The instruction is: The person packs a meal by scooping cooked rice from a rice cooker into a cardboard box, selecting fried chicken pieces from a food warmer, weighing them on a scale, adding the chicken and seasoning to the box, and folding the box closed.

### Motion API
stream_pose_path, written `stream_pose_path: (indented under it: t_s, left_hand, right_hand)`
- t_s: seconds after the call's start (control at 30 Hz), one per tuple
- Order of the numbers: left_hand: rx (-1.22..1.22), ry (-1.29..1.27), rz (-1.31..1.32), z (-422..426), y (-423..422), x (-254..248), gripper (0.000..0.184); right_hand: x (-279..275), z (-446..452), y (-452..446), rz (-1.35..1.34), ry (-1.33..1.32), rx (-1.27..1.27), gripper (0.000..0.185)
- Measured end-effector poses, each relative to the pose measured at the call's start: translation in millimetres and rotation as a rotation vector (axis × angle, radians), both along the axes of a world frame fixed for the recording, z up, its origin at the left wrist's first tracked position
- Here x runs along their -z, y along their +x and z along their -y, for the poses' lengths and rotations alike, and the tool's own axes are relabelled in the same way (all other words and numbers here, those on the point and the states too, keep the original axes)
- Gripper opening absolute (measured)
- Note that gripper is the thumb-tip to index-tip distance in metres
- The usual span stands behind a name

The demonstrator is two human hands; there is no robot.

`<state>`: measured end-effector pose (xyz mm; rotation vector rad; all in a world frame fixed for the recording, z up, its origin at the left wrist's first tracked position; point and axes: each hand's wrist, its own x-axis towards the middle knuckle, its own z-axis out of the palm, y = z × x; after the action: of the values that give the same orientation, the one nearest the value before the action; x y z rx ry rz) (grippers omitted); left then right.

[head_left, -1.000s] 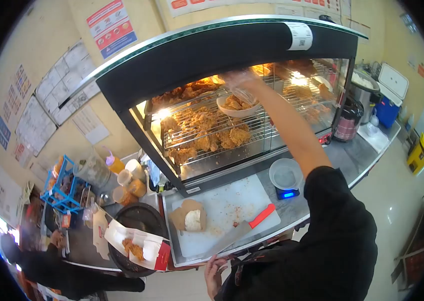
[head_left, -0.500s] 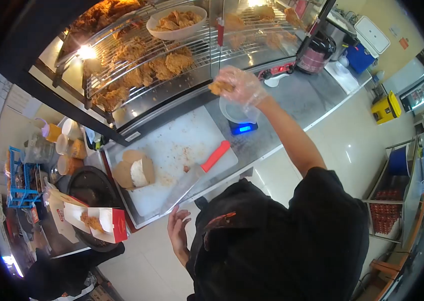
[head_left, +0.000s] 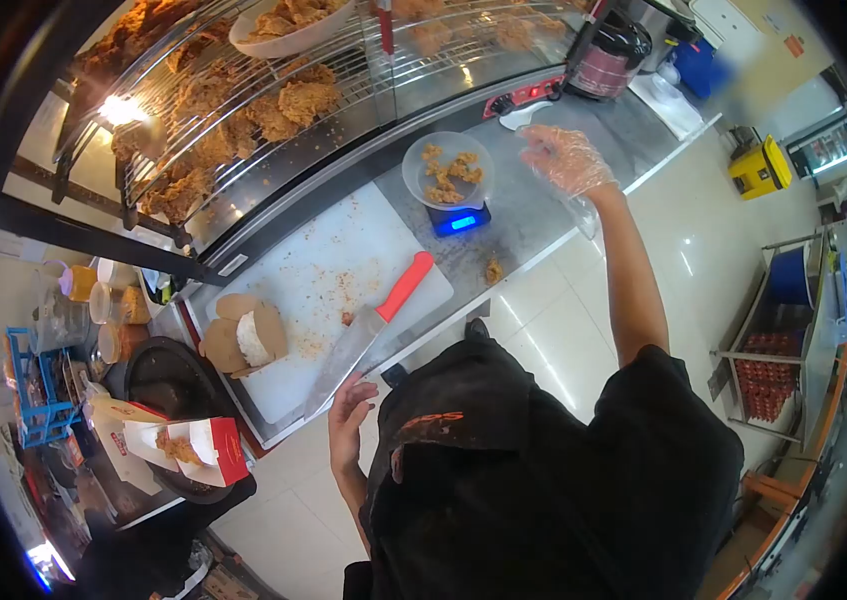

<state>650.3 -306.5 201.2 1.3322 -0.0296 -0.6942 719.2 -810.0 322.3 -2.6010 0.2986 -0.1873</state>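
My right hand [head_left: 571, 162], in a clear plastic glove, hovers over the counter to the right of a bowl, its fingers apart and nothing visible in them. Several fried chicken pieces [head_left: 440, 190] lie in the translucent bowl [head_left: 413, 165], which sits on a small digital scale [head_left: 460, 221] with a lit blue display. One loose chicken bit [head_left: 493, 270] rests near the counter's front edge. Bare and loosely spread, my left hand [head_left: 351, 405] is by the counter edge, close to the tip of a red-handled knife [head_left: 373, 328]. The knife lies across a white cutting board [head_left: 318, 245] scattered with crumbs.
A brown carton with rice [head_left: 253, 335] stands on the board's left side. Beyond the counter is a heated display rack [head_left: 358, 90] of fried chicken. A red-and-white box [head_left: 228, 447] sits at lower left. A white spoon [head_left: 526, 115] lies near the rack.
My right hand let go of the chicken it held and moved right, away from the bowl. Chicken pieces now show in the bowl. The view shifted; my left hand stays near the knife tip.
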Motion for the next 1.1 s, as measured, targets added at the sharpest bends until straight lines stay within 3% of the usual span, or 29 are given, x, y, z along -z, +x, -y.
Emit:
stream_pose_path:
  t_s: [0.07, 0.13, 0.17, 0.2, 0.23, 0.27, 0.37, 0.4, 0.5, 0.53, 0.6, 0.63, 0.67, 0.73, 0.8, 0.97, 1.03, 1.1]
  left_hand:
    - [0.009, -0.002, 0.007, 3.3, -1.4, -3.4, 0.053]
    - [0.003, -0.002, 0.003, 2.1, -2.9, 0.7, 0.053]
    - [-0.002, -0.005, 0.001, 1.1, -4.2, 2.6, 0.053]
    - [-0.022, -0.012, -0.006, 1.4, -5.6, 3.0, 0.053]
    - [-0.035, -0.015, -0.009, 1.7, -6.5, 4.0, 0.053]
    - [-0.052, -0.019, -0.013, 2.3, -7.8, 5.0, 0.053]
    - [-0.071, 0.0, -0.056, 2.5, -17.1, 3.2, 0.053]
    - [-0.072, 0.007, -0.058, 4.0, -14.7, 2.8, 0.053]
    - [0.0, 0.044, -0.033, -2.1, -8.9, 11.1, 0.051]
    - [0.005, 0.038, -0.016, -1.6, -5.1, 7.5, 0.05]
    - [0.052, 0.015, 0.033, 0.5, 4.7, 0.9, 0.049]
    - [0.061, 0.022, 0.052, 3.6, 9.3, -5.0, 0.049]
    - [0.074, 0.034, 0.064, 7.3, 14.3, -12.4, 0.049]
    - [0.104, 0.064, 0.098, 8.7, 20.8, -18.3, 0.049]
    - [0.094, 0.055, 0.111, 10.7, 22.3, -15.9, 0.049]
    - [0.074, -0.002, 0.023, 19.9, 7.4, -0.6, 0.05]
    - [0.086, 0.029, -0.003, 23.7, 0.4, 1.0, 0.051]
    - [0.112, 0.044, -0.017, 23.3, -3.3, 12.1, 0.052]
  right_hand:
    - [20.7, -0.4, -9.7, -0.052, 0.043, -0.016, 0.045]
    - [48.1, -34.0, -29.5, -0.353, 0.032, -0.128, 0.051]
    - [88.1, -51.2, -51.9, -0.262, -0.1, -0.143, 0.059]
    - [97.7, -70.5, -58.0, -0.467, -0.128, -0.15, 0.067]
    - [92.2, -91.5, -62.7, -0.566, -0.056, -0.025, 0.06]
    - [102.1, -104.0, -66.7, -0.428, -0.083, 0.053, 0.047]
    - [141.5, -104.0, -56.2, -0.481, -0.175, -0.028, 0.036]
    - [153.9, -107.4, -51.7, -0.382, -0.208, -0.077, 0.026]
    - [69.9, -140.8, -4.0, 0.378, 0.393, -0.196, 0.015]
    - [18.4, -143.7, 28.5, 0.453, 0.135, -0.342, 0.018]
    - [-68.5, -154.0, 83.6, 1.106, -0.472, -0.506, 0.027]
    - [-104.6, -163.3, 108.9, 1.248, -0.381, -0.508, 0.034]
    - [-141.7, -172.0, 127.2, 1.27, -0.533, -0.491, 0.034]
    - [-182.9, -171.2, 184.1, 1.147, -0.493, -0.606, 0.041]
    - [-194.0, -167.6, 224.3, 1.17, -0.669, -0.605, 0.038]
    - [-212.7, -162.7, 250.8, 0.377, -0.63, -0.187, 0.028]
    - [-189.8, -166.0, 270.8, 0.633, -0.366, -0.055, 0.026]
    - [-194.6, -165.9, 218.9, 0.952, -0.673, -0.329, 0.024]
